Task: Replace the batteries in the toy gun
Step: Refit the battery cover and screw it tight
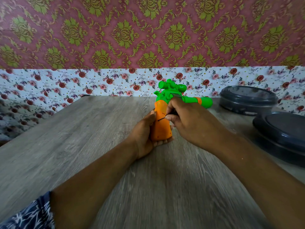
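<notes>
Toy gun, green on top with an orange grip, stands up in the middle of the frame, just above the bench. The left hand is curled round the bottom of the orange grip and holds it steady. The right hand pinches a thin dark tool, maybe a small screwdriver, and its tip touches the side of the grip. I think this is where the battery door is, and the screw is not out yet.

It looks like hollow plastic, so it is probably light and stiff. The plastic is smooth and could slip or twist when the tool pushes on it. The fat orange grip is the best place to hold, low down, away from the door. The thin green parts on top could snap if squeezed.

Two dark round tubs sit on the bench at the right of the frame.
</notes>
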Action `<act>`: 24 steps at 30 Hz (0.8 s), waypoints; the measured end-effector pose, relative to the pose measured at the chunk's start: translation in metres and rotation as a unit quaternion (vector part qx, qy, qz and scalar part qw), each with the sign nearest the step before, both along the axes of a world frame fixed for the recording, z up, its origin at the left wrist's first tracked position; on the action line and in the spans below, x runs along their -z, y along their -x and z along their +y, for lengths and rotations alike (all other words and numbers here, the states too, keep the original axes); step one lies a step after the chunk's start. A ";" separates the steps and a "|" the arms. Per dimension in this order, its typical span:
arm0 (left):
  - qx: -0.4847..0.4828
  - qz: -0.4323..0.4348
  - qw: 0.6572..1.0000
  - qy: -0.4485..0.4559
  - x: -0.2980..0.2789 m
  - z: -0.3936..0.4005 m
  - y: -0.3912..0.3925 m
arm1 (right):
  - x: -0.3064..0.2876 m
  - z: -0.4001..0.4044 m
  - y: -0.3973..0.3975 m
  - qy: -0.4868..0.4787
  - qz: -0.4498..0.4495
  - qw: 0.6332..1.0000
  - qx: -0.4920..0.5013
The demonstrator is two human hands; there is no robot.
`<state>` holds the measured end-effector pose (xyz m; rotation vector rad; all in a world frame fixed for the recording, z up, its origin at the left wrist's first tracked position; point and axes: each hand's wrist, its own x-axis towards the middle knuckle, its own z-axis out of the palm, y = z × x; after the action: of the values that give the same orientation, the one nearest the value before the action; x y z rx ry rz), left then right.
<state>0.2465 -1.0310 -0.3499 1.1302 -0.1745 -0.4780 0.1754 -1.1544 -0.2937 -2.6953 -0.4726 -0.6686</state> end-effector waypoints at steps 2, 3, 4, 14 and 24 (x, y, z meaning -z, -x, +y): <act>0.005 -0.003 1.000 0.000 0.000 0.000 -0.001 | -0.002 -0.002 0.001 -0.021 -0.038 0.999 0.003; 0.006 -0.006 1.000 0.000 0.001 0.001 -0.001 | -0.002 -0.004 0.001 -0.023 -0.056 0.998 0.009; 0.006 -0.008 1.000 -0.001 0.001 0.001 -0.001 | -0.002 -0.004 0.002 -0.017 -0.071 0.997 0.017; 0.012 -0.001 1.000 0.004 -0.003 0.001 0.003 | 0.003 -0.005 -0.001 -0.016 -0.027 0.999 -0.044; 0.006 0.003 1.000 0.013 -0.003 0.000 0.004 | 0.001 -0.005 0.005 0.071 -0.080 0.992 0.066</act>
<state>0.2421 -1.0311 -0.3473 1.1037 -0.1824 -0.4890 0.1708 -1.1597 -0.2946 -2.8383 -0.3971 -0.9254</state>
